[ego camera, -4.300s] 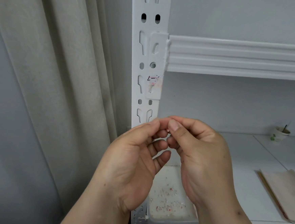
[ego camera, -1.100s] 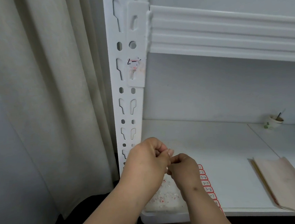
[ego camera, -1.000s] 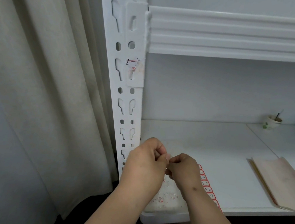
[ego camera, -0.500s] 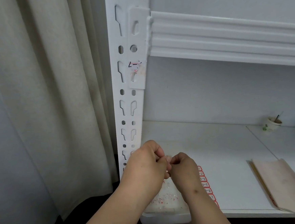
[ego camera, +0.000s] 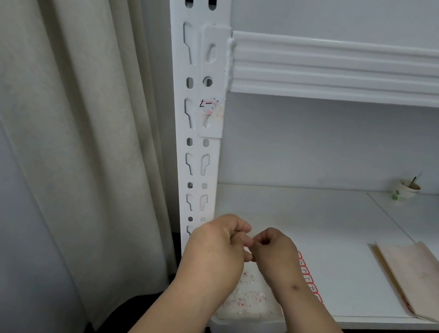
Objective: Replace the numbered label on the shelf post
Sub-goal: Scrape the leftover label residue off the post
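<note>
Two hands meet low in the view, in front of the foot of the shelf post (ego camera: 199,152). We see the left hand (ego camera: 214,248) with its fingers curled inward and its thumb bent toward the right hand (ego camera: 273,246), whose fingers are also curled, the fingertips of both almost touching. Whether a small scrap sits pinched between them we cannot tell; nothing shows there clearly.

The post is white painted metal, flat-faced, punched with paired keyhole slots and round holes in a regular column. A white bracket plate overlaps its right edge and joins a ribbed white beam (ego camera: 336,65) running to the right. On the lower part of this plate sits the old label (ego camera: 210,108): torn, mostly scraped away, with black pen strokes, a trace of red line and a dull patch of residue.

Below, on the smooth white shelf (ego camera: 336,236), lies a sheet of new labels (ego camera: 308,277), small white rectangles with red borders and handwritten numbers, partly hidden by the right wrist. Just left of it, fine white and red paper scraps (ego camera: 246,293) are scattered near the shelf corner. A beige paper booklet (ego camera: 418,274) lies further right, and a small paper cup (ego camera: 405,191) stands at the back. A cream curtain (ego camera: 78,125) hangs in soft folds left of the post.
</note>
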`<state>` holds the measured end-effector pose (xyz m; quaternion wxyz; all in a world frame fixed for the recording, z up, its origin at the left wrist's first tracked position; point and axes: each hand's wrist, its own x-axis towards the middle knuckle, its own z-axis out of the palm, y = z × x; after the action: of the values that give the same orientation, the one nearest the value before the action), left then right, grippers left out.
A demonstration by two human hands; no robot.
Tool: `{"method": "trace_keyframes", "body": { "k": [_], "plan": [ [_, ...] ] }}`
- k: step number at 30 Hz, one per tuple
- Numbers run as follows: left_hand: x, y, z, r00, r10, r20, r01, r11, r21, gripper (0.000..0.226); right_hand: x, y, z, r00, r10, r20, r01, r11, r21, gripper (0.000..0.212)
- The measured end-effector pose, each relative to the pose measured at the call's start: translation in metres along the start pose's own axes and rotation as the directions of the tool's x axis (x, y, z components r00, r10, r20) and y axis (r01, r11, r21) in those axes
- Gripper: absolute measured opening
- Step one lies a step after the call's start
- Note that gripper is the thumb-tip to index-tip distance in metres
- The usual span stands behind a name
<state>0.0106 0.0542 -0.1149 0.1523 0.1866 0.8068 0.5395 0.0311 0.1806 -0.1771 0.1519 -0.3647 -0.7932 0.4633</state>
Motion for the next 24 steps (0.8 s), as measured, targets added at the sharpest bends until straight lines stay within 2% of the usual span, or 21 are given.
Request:
{"method": "trace_keyframes", "body": {
  "k": [3, 6, 10, 15, 19, 20, 22, 24],
  "plan": [
    [-0.003, 0.003, -0.001, 0.999, 0.053, -0.007, -0.053, 0.998, 0.035, 0.032, -0.009, -0.016, -0.006, 0.998, -0.062, -0.026, 0.065, 0.987, 0.148, 0.01],
    [-0.008, 0.01, -0.008, 0.983, 0.135, -0.126, -0.129, 0.99, 0.047, 0.02, -0.023, -0.047, -0.019, 0.982, -0.16, -0.103, 0.184, 0.934, 0.308, 0.004],
    [-0.016, 0.028, -0.027, 0.929, 0.236, -0.286, -0.242, 0.97, 0.014, 0.02, -0.047, -0.089, -0.039, 0.935, -0.298, -0.191, 0.352, 0.842, 0.409, 0.016],
    [-0.028, 0.052, -0.048, 0.859, 0.302, -0.414, -0.363, 0.929, -0.077, 0.024, -0.073, -0.128, -0.051, 0.845, -0.464, -0.265, 0.534, 0.761, 0.37, 0.024],
    [-0.031, 0.072, -0.065, 0.774, 0.383, -0.504, -0.476, 0.877, -0.063, 0.036, -0.077, -0.145, -0.047, 0.764, -0.547, -0.342, 0.641, 0.705, 0.305, 0.011],
    [-0.031, 0.075, -0.069, 0.756, 0.412, -0.508, -0.502, 0.864, -0.046, 0.043, -0.075, -0.148, -0.045, 0.763, -0.55, -0.34, 0.642, 0.705, 0.3, 0.006],
    [-0.029, 0.081, -0.073, 0.726, 0.454, -0.517, -0.535, 0.845, -0.009, 0.05, -0.073, -0.153, -0.04, 0.773, -0.543, -0.329, 0.631, 0.71, 0.311, 0.01],
    [-0.025, 0.083, -0.077, 0.717, 0.451, -0.531, -0.545, 0.838, -0.023, 0.038, -0.072, -0.158, -0.035, 0.786, -0.533, -0.313, 0.616, 0.714, 0.331, 0.017]
  ]
}}
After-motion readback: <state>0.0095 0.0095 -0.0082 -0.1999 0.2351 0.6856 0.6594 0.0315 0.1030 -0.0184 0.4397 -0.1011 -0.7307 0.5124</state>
